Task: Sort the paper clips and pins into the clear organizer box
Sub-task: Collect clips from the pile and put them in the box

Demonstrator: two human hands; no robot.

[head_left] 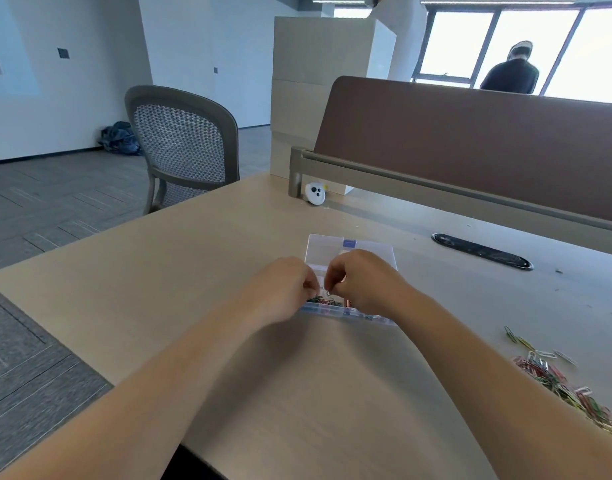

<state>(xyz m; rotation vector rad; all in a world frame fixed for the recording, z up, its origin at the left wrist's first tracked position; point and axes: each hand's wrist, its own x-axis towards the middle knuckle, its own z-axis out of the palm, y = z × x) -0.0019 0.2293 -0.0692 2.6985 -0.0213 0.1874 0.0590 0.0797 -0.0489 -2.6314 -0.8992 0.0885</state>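
Note:
The clear organizer box (335,310) lies open in the middle of the wooden desk, its lid (332,249) tilted back with a purple latch. Coloured paper clips (320,301) fill its front compartments. Both hands hover over the box, fingertips nearly meeting. My right hand (361,282) pinches a small dark paper clip (328,292) between thumb and forefinger. My left hand (283,287) has its fingers curled, with the fingertips at the same clip; whether it holds the clip is unclear. A loose pile of coloured paper clips (567,382) lies on the desk at the right.
A small round white device (315,194) sits at the back by the brown desk divider (470,140). A black cable grommet (482,251) is set into the desk at right. A grey mesh chair (183,143) stands beyond the desk's left edge. A person stands by the far window.

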